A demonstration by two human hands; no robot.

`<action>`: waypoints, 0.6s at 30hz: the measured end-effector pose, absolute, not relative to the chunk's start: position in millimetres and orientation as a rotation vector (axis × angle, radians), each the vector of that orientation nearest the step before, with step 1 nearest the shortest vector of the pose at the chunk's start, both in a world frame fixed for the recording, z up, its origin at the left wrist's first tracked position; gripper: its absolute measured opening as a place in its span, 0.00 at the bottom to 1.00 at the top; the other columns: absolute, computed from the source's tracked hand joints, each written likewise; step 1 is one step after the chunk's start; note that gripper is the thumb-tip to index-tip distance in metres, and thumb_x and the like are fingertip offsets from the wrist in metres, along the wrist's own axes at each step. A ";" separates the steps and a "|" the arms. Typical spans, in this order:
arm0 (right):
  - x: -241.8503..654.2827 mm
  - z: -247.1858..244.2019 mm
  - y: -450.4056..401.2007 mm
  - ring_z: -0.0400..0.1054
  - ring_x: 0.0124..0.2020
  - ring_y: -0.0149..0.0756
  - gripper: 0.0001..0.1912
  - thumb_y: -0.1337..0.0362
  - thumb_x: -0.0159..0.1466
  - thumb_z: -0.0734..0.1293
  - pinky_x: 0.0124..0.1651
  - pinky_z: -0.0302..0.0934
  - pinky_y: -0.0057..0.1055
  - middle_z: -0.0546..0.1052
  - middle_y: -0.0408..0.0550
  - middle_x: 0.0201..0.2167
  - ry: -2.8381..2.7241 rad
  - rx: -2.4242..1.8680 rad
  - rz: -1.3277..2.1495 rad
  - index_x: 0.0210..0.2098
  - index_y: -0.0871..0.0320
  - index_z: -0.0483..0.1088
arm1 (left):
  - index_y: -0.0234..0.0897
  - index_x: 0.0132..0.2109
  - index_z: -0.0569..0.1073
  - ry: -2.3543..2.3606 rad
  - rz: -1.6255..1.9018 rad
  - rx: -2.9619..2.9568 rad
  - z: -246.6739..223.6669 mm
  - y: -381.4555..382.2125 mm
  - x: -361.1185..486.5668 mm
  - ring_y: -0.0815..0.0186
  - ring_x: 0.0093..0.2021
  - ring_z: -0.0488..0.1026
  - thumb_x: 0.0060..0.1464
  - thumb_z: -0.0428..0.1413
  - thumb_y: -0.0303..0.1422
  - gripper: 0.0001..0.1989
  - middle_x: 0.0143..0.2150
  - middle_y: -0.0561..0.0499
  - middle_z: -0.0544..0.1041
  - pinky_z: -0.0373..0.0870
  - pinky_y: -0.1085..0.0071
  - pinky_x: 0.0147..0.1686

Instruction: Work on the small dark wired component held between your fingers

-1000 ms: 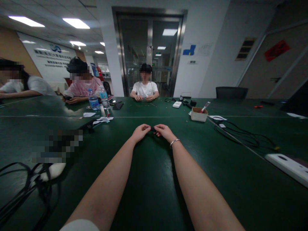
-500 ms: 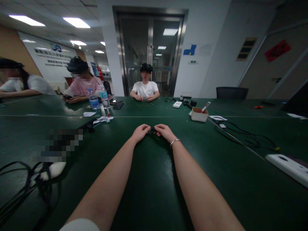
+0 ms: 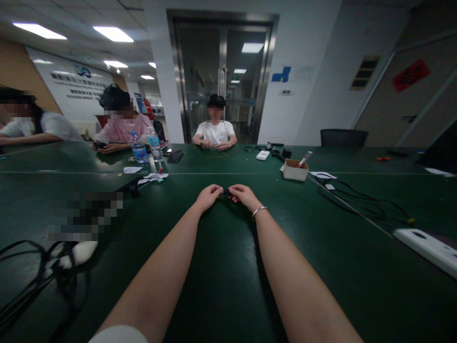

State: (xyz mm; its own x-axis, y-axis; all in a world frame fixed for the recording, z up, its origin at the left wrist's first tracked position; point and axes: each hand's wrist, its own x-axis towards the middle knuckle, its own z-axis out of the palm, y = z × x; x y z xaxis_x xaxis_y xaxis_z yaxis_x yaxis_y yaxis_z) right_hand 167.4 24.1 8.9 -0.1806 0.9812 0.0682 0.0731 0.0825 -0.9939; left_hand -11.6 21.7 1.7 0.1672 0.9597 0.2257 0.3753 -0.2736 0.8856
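Both my arms reach out over the dark green table. A small black object lies between my fingertips, too small and dark for me to tell its kind. My left hand is closed in a pinch on the object's left end. From the other side, my right hand pinches its right end, with the fingers curled under. A silver bracelet circles my right wrist. The fingertips cover much of the object.
Left lie cables, a white mouse-like object and crumpled paper. Water bottles and a phone stand or lie beyond. At right are a small box, cables and a white power strip. A person sits opposite.
My hands and the small black object stay almost in place. The person opposite has shifted their hands slightly, and a dark item now shows at one of them.
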 end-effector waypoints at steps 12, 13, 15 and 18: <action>167.2 7.9 25.3 0.64 0.17 0.22 0.03 0.70 0.62 0.66 0.21 0.62 0.17 0.74 0.43 0.19 -1.434 -1.120 1.245 0.34 0.63 0.72 | 0.36 0.43 0.75 1.290 1.073 1.795 0.2 24.4 -13.6 0.66 0.36 0.72 0.53 0.52 0.42 0.17 0.40 0.48 0.77 0.67 0.69 0.38; 167.2 7.9 25.2 0.64 0.17 0.23 0.03 0.70 0.62 0.66 0.21 0.62 0.17 0.74 0.43 0.20 -1.435 -1.121 1.245 0.35 0.63 0.72 | 0.36 0.43 0.75 1.304 1.065 1.786 0.6 24.1 -13.4 0.66 0.35 0.72 0.54 0.51 0.43 0.18 0.40 0.48 0.77 0.67 0.69 0.37; 167.2 8.0 24.9 0.65 0.17 0.23 0.03 0.70 0.62 0.65 0.22 0.62 0.18 0.75 0.44 0.20 -1.437 -1.125 1.245 0.35 0.63 0.72 | 0.37 0.43 0.74 1.327 1.041 1.789 0.4 24.1 -13.2 0.66 0.34 0.72 0.55 0.48 0.46 0.20 0.39 0.48 0.77 0.67 0.69 0.36; 167.1 8.4 24.8 0.64 0.17 0.23 0.03 0.70 0.62 0.66 0.21 0.62 0.17 0.75 0.43 0.20 -1.436 -1.121 1.244 0.35 0.63 0.72 | 0.36 0.43 0.74 1.319 1.026 1.816 -1.2 25.4 -13.7 0.65 0.35 0.72 0.56 0.47 0.46 0.20 0.36 0.48 0.77 0.67 0.69 0.36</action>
State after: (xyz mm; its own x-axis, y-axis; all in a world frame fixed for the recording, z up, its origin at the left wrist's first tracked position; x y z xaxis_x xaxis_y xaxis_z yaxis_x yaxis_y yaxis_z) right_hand 167.1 24.8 8.4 -0.1819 0.9810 0.0674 0.0737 0.0819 -0.9939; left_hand -13.7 25.4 -1.2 0.1830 0.9600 0.2119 0.4416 -0.2729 0.8547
